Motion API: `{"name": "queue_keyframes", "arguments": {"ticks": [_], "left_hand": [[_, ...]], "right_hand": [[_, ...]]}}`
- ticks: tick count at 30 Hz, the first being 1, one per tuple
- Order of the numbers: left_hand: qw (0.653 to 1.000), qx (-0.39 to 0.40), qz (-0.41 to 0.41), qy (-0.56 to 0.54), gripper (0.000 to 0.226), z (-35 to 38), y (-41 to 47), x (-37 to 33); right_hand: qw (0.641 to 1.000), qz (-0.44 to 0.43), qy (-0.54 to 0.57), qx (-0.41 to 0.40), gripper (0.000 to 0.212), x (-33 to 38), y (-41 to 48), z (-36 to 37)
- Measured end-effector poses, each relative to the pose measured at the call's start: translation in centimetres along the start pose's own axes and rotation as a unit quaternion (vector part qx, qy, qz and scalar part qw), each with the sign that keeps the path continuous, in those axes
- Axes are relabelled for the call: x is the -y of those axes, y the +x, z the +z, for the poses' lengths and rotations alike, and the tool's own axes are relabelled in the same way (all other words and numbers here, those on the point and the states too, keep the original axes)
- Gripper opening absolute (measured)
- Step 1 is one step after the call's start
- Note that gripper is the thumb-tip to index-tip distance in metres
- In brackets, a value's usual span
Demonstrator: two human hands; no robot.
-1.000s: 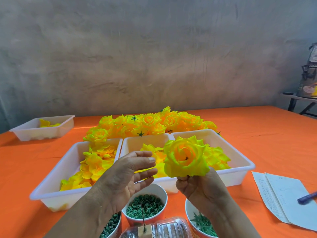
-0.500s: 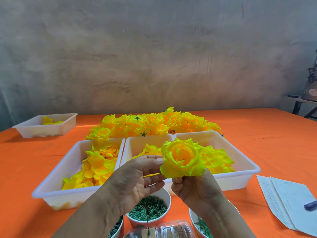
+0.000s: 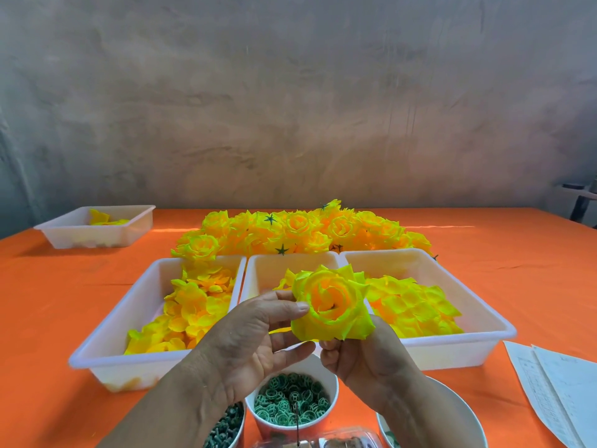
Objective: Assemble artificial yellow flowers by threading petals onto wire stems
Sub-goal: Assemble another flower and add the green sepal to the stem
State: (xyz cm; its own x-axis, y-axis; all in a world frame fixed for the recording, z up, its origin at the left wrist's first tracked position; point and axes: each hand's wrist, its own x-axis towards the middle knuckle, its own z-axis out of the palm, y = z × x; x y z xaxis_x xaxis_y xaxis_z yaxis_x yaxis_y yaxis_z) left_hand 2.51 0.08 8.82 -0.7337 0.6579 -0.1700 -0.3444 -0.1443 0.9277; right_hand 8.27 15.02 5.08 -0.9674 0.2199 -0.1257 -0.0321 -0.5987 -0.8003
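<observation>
Fingers of the right hand [image 3: 365, 360] curl round the base of a yellow flower [image 3: 332, 307], gripping it from below in front of the middle tray [image 3: 290, 255]. The flower hides much of that tray's near half. Its open face is turned up and toward the camera, showing an orange-tinted spiral centre inside greenish-yellow outer petals. Its axis, from base to face, rises out of the right hand and leans a little to the left. Any stem under the bloom is hidden by the hand.

The left hand [image 3: 255, 337] sits just to the left of the flower, palm turned toward it. Its thumb tip touches the outer petals and its other fingers lie loosely straight beneath, holding nothing.

Left of the middle tray, a second white tray [image 3: 106, 375] touches it and is heaped with loose yellow petals. A third white tray [image 3: 452, 354] stands against its right side, also filled with petals. Behind the middle tray lies a pile of finished flowers [image 3: 300, 231], some turned over to show dark green star-shaped backs. Far to its left and farther back stands a small white tray [image 3: 93, 237] with a few petals in it.

Nearer the camera than the middle tray stands a cup of green ring pieces [image 3: 292, 402]. It is flanked by a cup of dark green parts [image 3: 226, 428] and another cup [image 3: 465, 412], mostly hidden by the right wrist. Papers [image 3: 555, 383] lie well to the tray's right on the orange counter [image 3: 48, 302].
</observation>
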Motion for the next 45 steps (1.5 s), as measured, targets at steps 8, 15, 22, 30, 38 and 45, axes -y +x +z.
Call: {"name": "queue_keyframes", "arguments": {"ticks": [8, 15, 22, 30, 38, 45], "left_hand": [[1.000, -0.002, 0.009, -0.014, 0.032, -1.0, 1.3, 0.4], [0.999, -0.011, 0.006, -0.052, 0.023, -1.5, 2.4, 0.6], [0.998, -0.016, 0.000, -0.059, 0.038, -1.9, 3.0, 0.4], [0.997, -0.032, 0.003, -0.070, 0.048, -2.0, 3.2, 0.1], [0.985, -0.118, 0.035, -0.121, 0.030, -3.8, 3.3, -1.2], [0.972, -0.189, 0.056, -0.131, 0.010, -5.7, 4.2, -1.6]], "right_hand": [[0.999, -0.004, -0.027, -0.019, 0.025, -0.4, 0.9, 0.5], [0.997, -0.007, -0.066, -0.035, 0.019, -0.2, 1.7, 0.3], [0.995, -0.012, -0.089, -0.037, 0.026, 0.2, 2.5, 0.5], [0.985, -0.036, -0.157, -0.055, 0.036, 0.4, 3.4, 0.1], [0.962, -0.080, -0.196, -0.171, 0.013, 3.9, 5.6, -2.8], [0.851, -0.169, -0.409, -0.283, 0.014, 4.3, 8.7, -5.1]]}}
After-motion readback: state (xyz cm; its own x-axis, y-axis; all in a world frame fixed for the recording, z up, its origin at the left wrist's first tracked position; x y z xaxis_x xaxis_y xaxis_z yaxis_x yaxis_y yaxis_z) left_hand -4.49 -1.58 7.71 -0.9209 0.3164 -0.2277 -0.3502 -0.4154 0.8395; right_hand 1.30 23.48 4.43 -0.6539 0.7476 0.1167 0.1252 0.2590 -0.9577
